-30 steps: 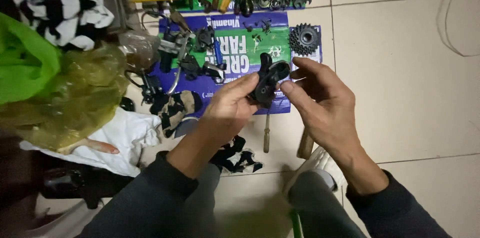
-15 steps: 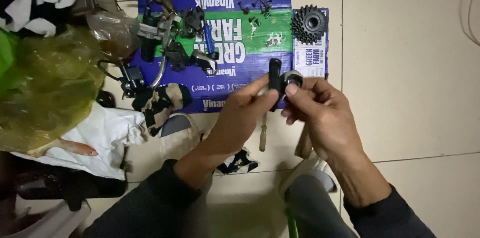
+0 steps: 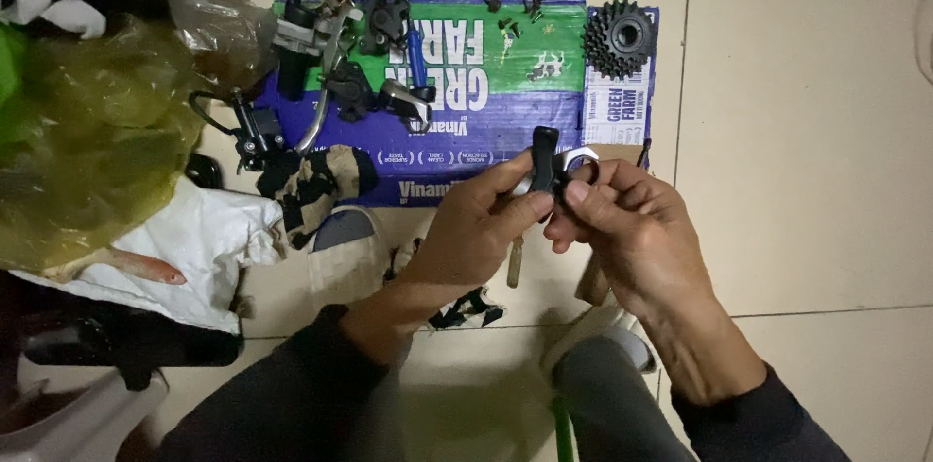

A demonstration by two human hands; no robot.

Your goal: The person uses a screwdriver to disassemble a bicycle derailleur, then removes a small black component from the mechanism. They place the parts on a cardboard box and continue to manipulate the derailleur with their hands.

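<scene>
Since a moment ago the hands have been drawn lower in view, and more of the flattened purple-and-green carton (image 3: pixel 457 146) is now shown above them. On the tiled floor (image 3: pixel 807 132) the carton is spread as a mat; nothing is boxed, the parts are simply laid out on it: brake levers and shifter pieces (image 3: pixel 340 64) to the left, a black toothed freewheel cluster (image 3: pixel 619 36) at its right edge, small screws (image 3: pixel 525 0) scattered between. A yellowish plastic bag (image 3: pixel 87 151) is seen at far left, its contents not made out. Over the carton's lower edge, the left hand (image 3: pixel 466 229) is closed on a small black component (image 3: pixel 544 159), held upright between thumb and fingers (image 3: pixel 491 185). The right hand (image 3: pixel 632 224) is pinched shut against the same piece, where a silver ring (image 3: pixel 581 157) sits at its side. The step in hand is judged to be fitting or working that ring on the black part; for the next move, a steady hold from the left and a fine turn or press from the right fingertips would be called for.
</scene>
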